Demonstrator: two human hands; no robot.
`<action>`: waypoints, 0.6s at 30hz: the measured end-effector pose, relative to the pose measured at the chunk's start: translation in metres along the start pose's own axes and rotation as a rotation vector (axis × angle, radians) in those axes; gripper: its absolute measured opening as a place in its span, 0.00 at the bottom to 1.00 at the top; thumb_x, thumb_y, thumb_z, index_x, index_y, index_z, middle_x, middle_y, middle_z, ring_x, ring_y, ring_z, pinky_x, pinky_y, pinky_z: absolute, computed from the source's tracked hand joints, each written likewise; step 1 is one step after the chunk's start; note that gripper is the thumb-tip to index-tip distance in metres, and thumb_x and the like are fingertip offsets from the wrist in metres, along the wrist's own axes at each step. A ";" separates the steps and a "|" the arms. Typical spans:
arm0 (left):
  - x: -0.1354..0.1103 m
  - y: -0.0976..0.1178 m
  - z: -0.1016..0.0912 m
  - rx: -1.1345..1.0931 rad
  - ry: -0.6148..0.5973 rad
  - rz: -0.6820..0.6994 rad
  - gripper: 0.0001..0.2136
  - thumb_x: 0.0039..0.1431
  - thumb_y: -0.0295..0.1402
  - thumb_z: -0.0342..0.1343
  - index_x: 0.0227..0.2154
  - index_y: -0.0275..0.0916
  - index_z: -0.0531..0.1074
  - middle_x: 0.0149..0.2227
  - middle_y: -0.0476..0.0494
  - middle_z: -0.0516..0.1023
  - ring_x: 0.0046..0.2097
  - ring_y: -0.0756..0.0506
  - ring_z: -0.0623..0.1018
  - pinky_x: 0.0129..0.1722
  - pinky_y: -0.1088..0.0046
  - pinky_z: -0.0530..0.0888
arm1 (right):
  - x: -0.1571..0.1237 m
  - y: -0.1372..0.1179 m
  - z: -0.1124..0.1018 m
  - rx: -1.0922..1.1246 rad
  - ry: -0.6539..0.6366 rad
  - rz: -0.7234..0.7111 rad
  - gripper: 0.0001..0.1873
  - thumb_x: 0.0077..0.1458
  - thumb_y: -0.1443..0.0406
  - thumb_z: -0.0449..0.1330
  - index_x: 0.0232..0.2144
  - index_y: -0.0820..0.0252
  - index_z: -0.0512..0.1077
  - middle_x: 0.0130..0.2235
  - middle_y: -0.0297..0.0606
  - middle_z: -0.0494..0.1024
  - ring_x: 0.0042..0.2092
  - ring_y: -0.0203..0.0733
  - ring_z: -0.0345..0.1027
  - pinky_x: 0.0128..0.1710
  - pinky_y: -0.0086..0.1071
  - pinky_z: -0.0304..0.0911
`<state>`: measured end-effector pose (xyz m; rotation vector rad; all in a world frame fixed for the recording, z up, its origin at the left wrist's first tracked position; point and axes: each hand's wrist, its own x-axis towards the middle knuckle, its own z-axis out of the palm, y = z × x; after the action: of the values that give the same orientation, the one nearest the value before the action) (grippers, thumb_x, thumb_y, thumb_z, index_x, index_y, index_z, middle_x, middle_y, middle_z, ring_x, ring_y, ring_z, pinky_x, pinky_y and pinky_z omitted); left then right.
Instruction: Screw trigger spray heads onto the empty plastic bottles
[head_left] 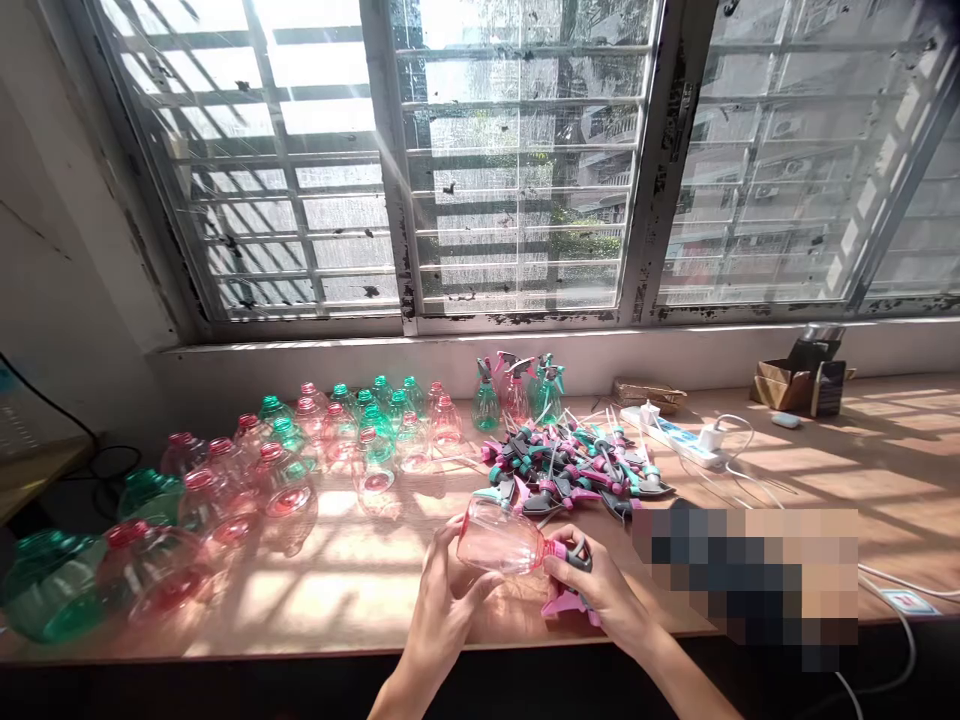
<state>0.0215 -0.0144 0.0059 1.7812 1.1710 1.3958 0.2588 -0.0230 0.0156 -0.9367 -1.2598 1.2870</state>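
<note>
A clear pink bottle (499,540) is held on its side above the near edge of the wooden table (337,590), around the middle of the scene, its base to the left and its neck to the right. The left hand (446,580) cups the body from the left and below, thumb along the near side. The right hand (596,585) grips a pink and grey spray head (571,604) at the bottle's neck, fingers closed around it; the fingers cover the joint, so whether it is fully seated is hard to tell. Just beyond the bottle lies a heap of loose spray heads (555,465) in pink, grey and teal, with thin white tubes poking out in several directions. Past the heap, near the wall, a few bottles fitted with spray heads (517,395) stand upright in a close group. To the left, open-necked pink and green bottles (285,490) stand in loose rows from the near left corner towards the far middle. Right of the heap are a white power strip (686,442) with plugs in it and, farther right, a brown cardboard box (776,385) with a small white case (786,421) just in front. Behind everything runs a barred window (517,180), sunlight striping the tabletop.
</note>
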 end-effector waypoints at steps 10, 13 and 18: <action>0.000 -0.006 0.001 0.094 0.083 0.035 0.18 0.64 0.44 0.57 0.54 0.47 0.72 0.61 0.37 0.70 0.64 0.31 0.69 0.60 0.49 0.72 | -0.001 -0.003 -0.001 0.054 0.040 -0.020 0.17 0.58 0.52 0.68 0.34 0.57 0.71 0.27 0.30 0.74 0.28 0.38 0.69 0.29 0.31 0.71; -0.001 -0.007 0.003 0.148 0.116 0.021 0.23 0.56 0.46 0.65 0.53 0.47 0.72 0.58 0.37 0.72 0.63 0.29 0.68 0.64 0.43 0.64 | 0.000 -0.002 -0.001 0.058 0.020 -0.018 0.17 0.58 0.52 0.68 0.35 0.57 0.70 0.25 0.29 0.74 0.27 0.38 0.69 0.29 0.31 0.71; 0.000 0.001 0.002 0.161 0.121 -0.049 0.24 0.54 0.48 0.67 0.51 0.45 0.72 0.56 0.37 0.74 0.59 0.29 0.73 0.57 0.46 0.71 | 0.000 0.002 -0.001 0.036 0.002 -0.023 0.19 0.53 0.53 0.72 0.35 0.56 0.69 0.26 0.27 0.73 0.27 0.38 0.71 0.27 0.32 0.75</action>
<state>0.0240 -0.0145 0.0058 1.7829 1.4167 1.4330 0.2595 -0.0226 0.0139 -0.8952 -1.2387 1.2869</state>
